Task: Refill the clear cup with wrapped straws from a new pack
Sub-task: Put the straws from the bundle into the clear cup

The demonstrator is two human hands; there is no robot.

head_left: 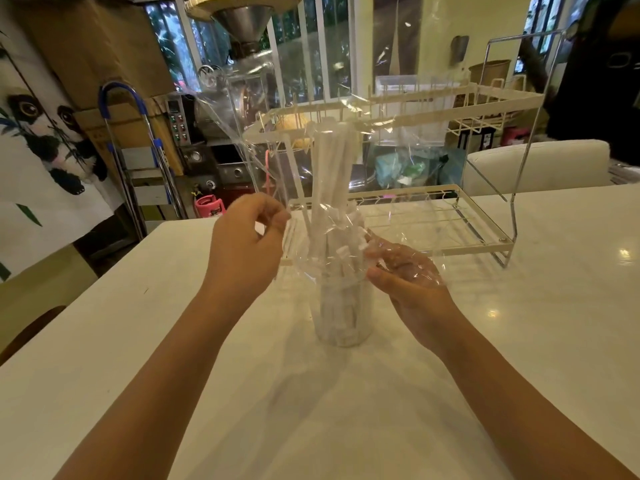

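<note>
A clear cup [344, 313] stands on the white table [311, 410], full of white wrapped straws [332, 174] that rise well above its rim. A clear plastic pack [249, 109] still drapes over the straws and billows up behind them. My left hand [246, 237] is left of the straws and pinches the edge of the plastic between thumb and fingers. My right hand [405, 275] is at the cup's rim on the right, under a fold of the plastic, fingers curled around the film and the straw bundle.
A cream two-tier wire rack [433, 216] stands just behind the cup. A white chair back [540, 161] sits beyond the table at right. Cardboard boxes, a folded ladder [138, 150] and kitchen machines fill the left background.
</note>
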